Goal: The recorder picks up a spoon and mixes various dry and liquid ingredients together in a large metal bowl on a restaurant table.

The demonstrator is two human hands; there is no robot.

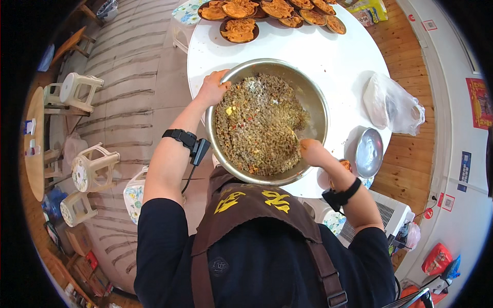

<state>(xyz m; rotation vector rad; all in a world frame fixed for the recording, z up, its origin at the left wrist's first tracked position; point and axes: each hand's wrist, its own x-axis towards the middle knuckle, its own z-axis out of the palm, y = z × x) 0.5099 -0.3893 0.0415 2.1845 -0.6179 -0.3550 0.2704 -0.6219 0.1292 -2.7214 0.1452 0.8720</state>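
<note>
A large stainless steel mixing bowl (315,101) sits at the near edge of a white table (348,57), close against my apron. It holds a crumbly brown minced filling (246,134) with red flecks, yellow bits and a patch of white powder. My left hand (214,88) grips the bowl's upper left rim, thumb over the inner side. Inside the lower right rim, my right hand (314,152) is closed around what looks like a scoop; its head is blurred and mostly covered by the filling.
Several dark bowls of orange-brown food (239,30) stand along the table's far side. At right are a white plastic bag (393,104), a shallow metal bowl (369,152) and a small food bowl (345,165) partly behind my forearm. Plastic stools (94,167) stand at left.
</note>
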